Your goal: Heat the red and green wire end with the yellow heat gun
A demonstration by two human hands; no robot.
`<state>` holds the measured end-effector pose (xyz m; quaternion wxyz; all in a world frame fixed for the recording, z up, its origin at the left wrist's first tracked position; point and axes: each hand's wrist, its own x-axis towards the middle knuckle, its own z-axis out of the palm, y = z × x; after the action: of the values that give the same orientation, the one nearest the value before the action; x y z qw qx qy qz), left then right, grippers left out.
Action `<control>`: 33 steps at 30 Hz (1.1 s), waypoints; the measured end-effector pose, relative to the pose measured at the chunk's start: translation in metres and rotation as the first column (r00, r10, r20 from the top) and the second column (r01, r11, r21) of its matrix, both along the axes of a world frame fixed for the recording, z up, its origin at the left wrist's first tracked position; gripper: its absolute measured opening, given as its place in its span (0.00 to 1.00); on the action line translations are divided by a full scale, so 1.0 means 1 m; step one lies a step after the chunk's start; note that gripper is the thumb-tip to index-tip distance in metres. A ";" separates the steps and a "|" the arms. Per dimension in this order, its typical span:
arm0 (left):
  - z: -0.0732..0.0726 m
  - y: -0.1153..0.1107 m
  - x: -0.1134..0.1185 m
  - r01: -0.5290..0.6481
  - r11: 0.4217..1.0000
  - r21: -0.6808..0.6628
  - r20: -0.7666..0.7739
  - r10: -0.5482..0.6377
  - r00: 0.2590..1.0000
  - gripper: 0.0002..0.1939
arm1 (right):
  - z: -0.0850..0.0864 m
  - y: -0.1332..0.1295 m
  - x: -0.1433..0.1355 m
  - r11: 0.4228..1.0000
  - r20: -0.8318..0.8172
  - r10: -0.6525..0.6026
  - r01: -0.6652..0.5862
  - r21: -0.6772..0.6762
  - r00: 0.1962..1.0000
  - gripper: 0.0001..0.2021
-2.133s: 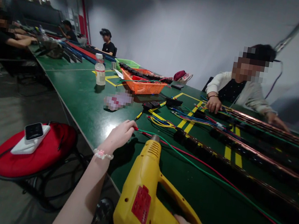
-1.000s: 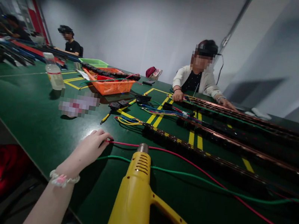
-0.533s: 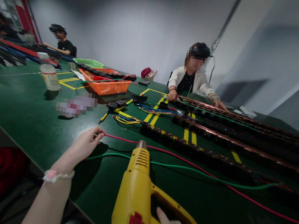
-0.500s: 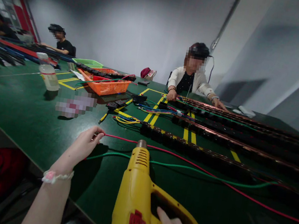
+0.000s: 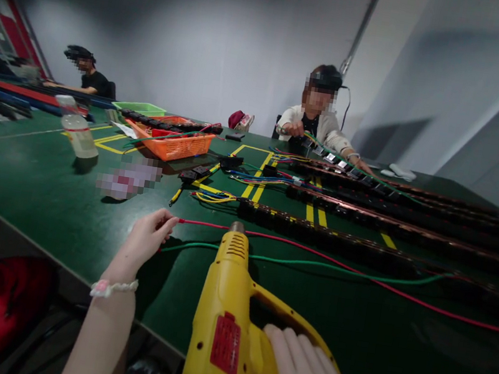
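Observation:
My left hand [image 5: 152, 236] pinches the end of a red wire [image 5: 297, 246] above the green table. That wire runs off to the right, behind the nozzle of a yellow heat gun [image 5: 225, 309]. Fingers of my right hand [image 5: 305, 373] are wrapped round the heat gun's handle, and its nozzle points away from me. A green wire [image 5: 326, 267] lies nearer to me than the red one, with its left end close below my left hand. Beyond the wires, a long dark strip [image 5: 318, 232] has yellow wires [image 5: 214, 198] at its left end.
An orange basket [image 5: 180, 147], a bottle [image 5: 78, 134] and a blurred item [image 5: 127, 180] stand or lie at the left on the table [image 5: 61, 208]. Across it, a person [image 5: 314, 118] lifts a strip with white parts. More long strips lie at the right.
The camera view has shifted. More of my right hand shows on the heat gun. The person opposite has raised a strip off the table.

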<state>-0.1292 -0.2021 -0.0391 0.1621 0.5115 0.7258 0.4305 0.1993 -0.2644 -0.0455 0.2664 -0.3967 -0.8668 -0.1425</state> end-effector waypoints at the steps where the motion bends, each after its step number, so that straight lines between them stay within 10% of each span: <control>1: -0.001 0.000 -0.001 0.014 1.000 0.005 0.008 -0.014 1.000 0.21 | 0.000 -0.001 -0.004 1.000 -0.009 -0.004 0.004 -0.019 1.000 0.21; 9: 0.003 -0.005 -0.012 0.117 0.993 0.018 -0.087 -0.115 0.990 0.20 | 0.001 -0.007 -0.038 0.995 -0.052 -0.011 0.005 -0.104 0.999 0.28; 33: 0.002 -0.003 -0.014 -0.058 0.994 0.090 -0.168 0.073 0.983 0.18 | -0.011 -0.014 -0.071 0.987 -0.119 0.156 -0.150 0.060 0.981 0.26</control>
<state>-0.1430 -0.2050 -0.0369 0.0629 0.5289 0.7344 0.4206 0.1282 -0.2787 -0.0561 0.3395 -0.3300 -0.8728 -0.1188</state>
